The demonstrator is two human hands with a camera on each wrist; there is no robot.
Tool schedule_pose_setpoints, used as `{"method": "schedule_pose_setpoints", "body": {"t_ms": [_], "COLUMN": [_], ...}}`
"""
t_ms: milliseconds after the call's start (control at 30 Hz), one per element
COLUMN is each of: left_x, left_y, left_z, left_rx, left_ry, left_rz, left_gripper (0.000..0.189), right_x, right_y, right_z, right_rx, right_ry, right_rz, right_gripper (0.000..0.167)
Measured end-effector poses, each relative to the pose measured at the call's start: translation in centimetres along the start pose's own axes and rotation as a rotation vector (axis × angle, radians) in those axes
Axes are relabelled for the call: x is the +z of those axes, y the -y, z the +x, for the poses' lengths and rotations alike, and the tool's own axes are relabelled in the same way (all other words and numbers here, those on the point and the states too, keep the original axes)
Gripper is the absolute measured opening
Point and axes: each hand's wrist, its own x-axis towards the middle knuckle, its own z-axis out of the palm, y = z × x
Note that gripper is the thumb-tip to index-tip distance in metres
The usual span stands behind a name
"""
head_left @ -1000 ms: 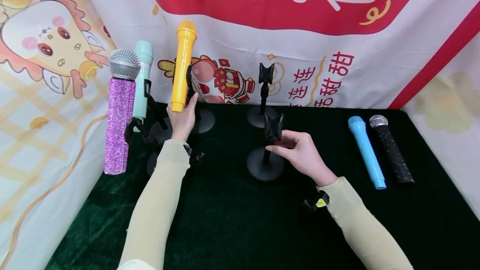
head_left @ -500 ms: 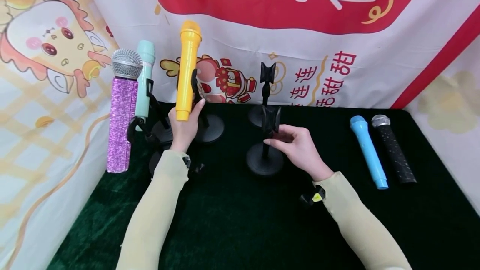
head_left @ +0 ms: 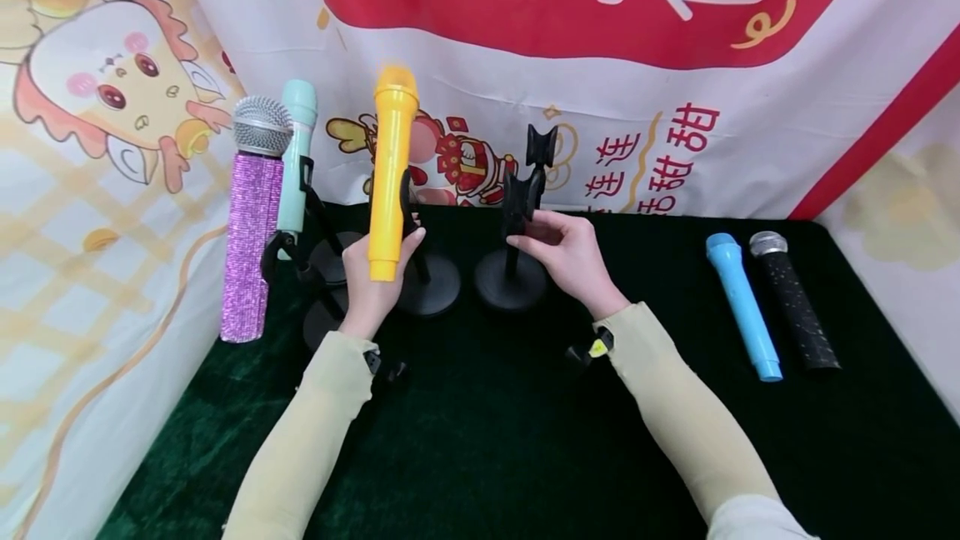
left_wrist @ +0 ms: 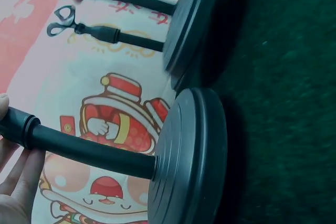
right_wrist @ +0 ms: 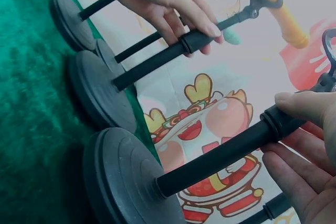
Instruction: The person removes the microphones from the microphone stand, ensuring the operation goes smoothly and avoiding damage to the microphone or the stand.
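So the yellow microphone [head_left: 392, 177] sits in the clip [head_left: 406, 197] of a black stand [head_left: 433, 286], with the purple glitter microphone [head_left: 250, 248] and the mint microphone [head_left: 295, 182] in their own clips further left. Left hand [head_left: 371, 300] has its fingers curled round the black stand's stem below the clip, while the right hand [head_left: 576, 258] pinches the second stand [head_left: 510, 283] near its top, thumb against fingers. Yellow one's glossy and leans slightly, head up; both stands have round, ringed bases.

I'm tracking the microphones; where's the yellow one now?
In the head view's left half, the yellow microphone is clipped to a black stand that the left hand grips, right of the mint microphone.
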Motion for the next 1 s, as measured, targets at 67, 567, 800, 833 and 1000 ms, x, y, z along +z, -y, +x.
{"method": "schedule_pose_setpoints", "body": {"t_ms": [67,567,800,833,1000], "left_x": [0.0,0.0,-0.5,-0.5,-0.3], "left_y": [0.0,-1.1,-3.6,-3.8,-4.1], "left_z": [-0.4,-2.5,-3.3,-3.3,-3.6], "left_rx": [0.010,0.075,0.108,0.121,0.150], "left_ry": [0.011,0.021,0.042,0.046,0.062], "left_rz": [-0.033,-0.292,-0.335,-0.341,-0.361], "left_gripper": [0.040,0.024,0.020,0.020,0.020], "right_x": [0.5,4.2,5.9,6.1,6.9], "right_y": [-0.1,-1.0,-1.2,-1.2,-1.3], "right_z": [0.9,6.9,8.5,8.6,9.1], "right_rx": [0.008,0.073,0.061,0.059,0.078], "right_ry": [-0.007,-0.060,-0.063,-0.060,-0.051], "right_rz": [-0.004,-0.030,-0.026,-0.024,-0.033], "right_gripper": [0.032,0.039,0.037,0.036,0.034]}}
